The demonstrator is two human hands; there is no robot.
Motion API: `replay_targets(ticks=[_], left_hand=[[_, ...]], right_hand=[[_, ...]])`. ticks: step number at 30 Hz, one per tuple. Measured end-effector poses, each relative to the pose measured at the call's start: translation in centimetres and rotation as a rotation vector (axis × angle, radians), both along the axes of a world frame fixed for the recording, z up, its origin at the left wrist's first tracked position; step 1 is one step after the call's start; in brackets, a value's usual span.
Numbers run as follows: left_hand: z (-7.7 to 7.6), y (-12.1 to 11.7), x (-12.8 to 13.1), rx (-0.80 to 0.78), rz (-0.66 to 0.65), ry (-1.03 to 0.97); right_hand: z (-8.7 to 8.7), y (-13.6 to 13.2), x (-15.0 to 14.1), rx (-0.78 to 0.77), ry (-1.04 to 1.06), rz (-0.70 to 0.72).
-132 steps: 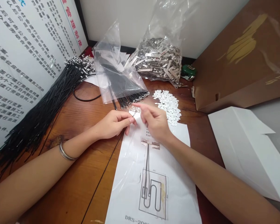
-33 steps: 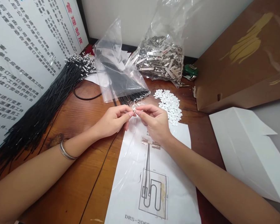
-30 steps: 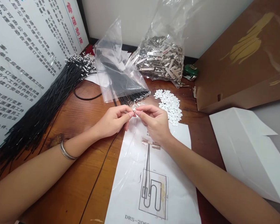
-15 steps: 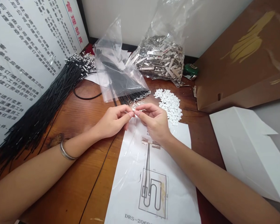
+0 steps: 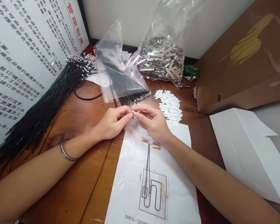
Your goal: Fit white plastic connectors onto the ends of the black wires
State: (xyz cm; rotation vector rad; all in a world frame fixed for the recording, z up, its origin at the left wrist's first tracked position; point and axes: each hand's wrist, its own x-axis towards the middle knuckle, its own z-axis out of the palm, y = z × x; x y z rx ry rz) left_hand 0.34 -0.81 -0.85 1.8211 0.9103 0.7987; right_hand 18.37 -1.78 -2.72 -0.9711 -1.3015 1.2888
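Observation:
My left hand (image 5: 112, 123) and my right hand (image 5: 152, 123) meet fingertip to fingertip above the top of a printed sheet. Both are closed in a pinch. A tiny white plastic connector housing (image 5: 133, 111) shows between the fingertips, gripped by my right thumb and forefinger. From beneath my left hand a thin black wire (image 5: 98, 177) runs down to the table's front edge; its upper end is hidden in my left fingers. Just beyond my hands lie black wires with metal terminals (image 5: 136, 98), partly inside a clear bag. A pile of white connector housings (image 5: 170, 107) is beyond my right hand.
A bundle of black wires with white ends (image 5: 44, 99) leans along a printed board (image 5: 32, 37) at left. Behind stands a clear bag of metal strips (image 5: 160, 59). A brown box (image 5: 242, 62) and a white box (image 5: 247, 149) flank the right. The printed diagram sheet (image 5: 126, 193) lies in front.
My fingertips have shifted very slightly left, and the right forefinger is straighter over the white housing. The pinch of both hands stays; the rest looks the same.

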Motion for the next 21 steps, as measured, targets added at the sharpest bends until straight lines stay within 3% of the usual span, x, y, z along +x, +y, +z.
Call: replay_targets(ticks=[14, 21], left_hand=[[0.15, 0.22, -0.1, -0.169, -0.027, -0.12], [0.24, 0.2, 0.08, -0.17, -0.034, -0.143]], right_hand=[[0.04, -0.19, -0.1, -0.004, 0.018, -0.008], [0.03, -0.2, -0.13, -0.006, 0.016, -0.039]])
